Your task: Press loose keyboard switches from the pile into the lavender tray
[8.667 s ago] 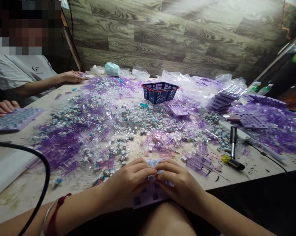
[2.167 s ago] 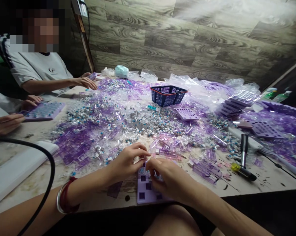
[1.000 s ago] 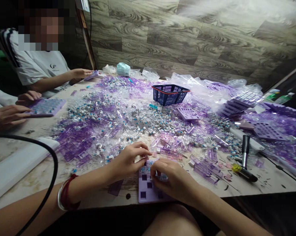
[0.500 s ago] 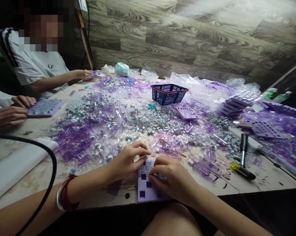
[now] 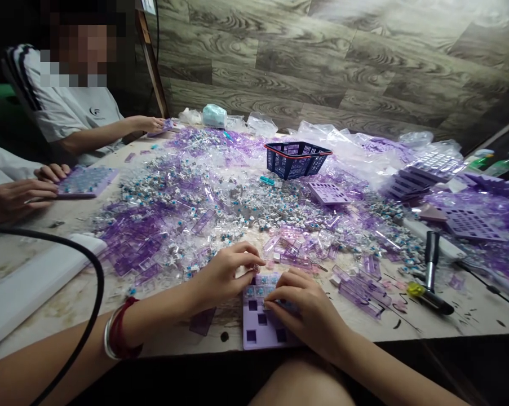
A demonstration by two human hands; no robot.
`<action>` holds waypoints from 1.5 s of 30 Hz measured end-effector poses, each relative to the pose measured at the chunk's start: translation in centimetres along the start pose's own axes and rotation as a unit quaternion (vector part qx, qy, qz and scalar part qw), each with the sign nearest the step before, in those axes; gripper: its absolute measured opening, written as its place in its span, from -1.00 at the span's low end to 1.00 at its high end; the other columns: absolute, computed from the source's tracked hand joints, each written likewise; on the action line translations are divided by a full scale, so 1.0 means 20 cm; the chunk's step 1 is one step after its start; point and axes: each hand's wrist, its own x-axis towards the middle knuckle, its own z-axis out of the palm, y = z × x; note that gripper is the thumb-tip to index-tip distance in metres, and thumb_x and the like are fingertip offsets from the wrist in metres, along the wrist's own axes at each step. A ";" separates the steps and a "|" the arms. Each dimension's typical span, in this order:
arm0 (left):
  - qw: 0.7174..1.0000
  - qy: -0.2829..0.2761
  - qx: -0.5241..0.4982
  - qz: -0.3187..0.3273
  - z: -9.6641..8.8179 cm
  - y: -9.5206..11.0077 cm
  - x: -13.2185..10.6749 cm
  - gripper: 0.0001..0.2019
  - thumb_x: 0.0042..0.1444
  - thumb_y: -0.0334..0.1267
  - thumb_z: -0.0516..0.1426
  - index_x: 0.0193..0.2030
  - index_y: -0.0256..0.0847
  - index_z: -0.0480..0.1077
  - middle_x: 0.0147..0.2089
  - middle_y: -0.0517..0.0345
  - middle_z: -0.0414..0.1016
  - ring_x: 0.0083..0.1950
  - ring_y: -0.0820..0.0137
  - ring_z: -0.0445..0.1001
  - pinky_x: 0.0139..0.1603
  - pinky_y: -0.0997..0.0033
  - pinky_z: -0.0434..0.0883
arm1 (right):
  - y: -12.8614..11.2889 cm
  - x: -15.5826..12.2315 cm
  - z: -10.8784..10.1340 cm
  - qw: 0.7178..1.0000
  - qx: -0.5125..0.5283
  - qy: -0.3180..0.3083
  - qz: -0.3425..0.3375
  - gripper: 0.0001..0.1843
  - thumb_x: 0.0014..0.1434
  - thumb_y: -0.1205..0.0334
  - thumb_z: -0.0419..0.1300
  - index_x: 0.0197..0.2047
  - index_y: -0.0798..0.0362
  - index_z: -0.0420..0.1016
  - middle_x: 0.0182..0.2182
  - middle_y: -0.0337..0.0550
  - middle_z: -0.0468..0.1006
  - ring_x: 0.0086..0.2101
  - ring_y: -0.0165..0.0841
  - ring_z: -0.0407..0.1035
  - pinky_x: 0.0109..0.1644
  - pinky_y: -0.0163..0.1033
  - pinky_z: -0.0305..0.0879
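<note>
A purple plate with square holes (image 5: 258, 332) lies at the near table edge in front of me, its top rows filled with small clear switches (image 5: 260, 290). My left hand (image 5: 224, 276) rests at the plate's upper left corner, fingers curled in a pinch over something I cannot make out. My right hand (image 5: 307, 313) covers the plate's right side, its fingertips pressed down on a switch in the plate.
Loose switches and clear purple strips (image 5: 144, 248) cover the table. A dark blue basket (image 5: 297, 159) stands at the back. A black tool (image 5: 430, 256) and a yellow-tipped one (image 5: 427, 296) lie on the right. Two other people work on purple plates (image 5: 85, 181) at the left. A black cable (image 5: 80, 282) arcs at the near left.
Both hands have stayed at the plate. My right hand has shifted slightly along the row of switches and my left fingers have curled tighter. The view has drifted a little.
</note>
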 end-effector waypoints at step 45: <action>0.991 -0.024 0.050 0.119 0.04 0.05 -0.03 -0.83 0.23 -0.19 0.11 -0.28 -0.27 0.34 -0.32 0.08 0.43 -0.24 0.35 0.35 -0.19 0.38 0.30 | -0.04 0.01 -0.06 0.991 0.131 0.014 0.009 -0.76 0.02 0.53 0.16 -0.26 0.05 0.34 -0.28 -0.20 0.46 -0.23 -0.38 0.35 -0.19 -0.31 0.25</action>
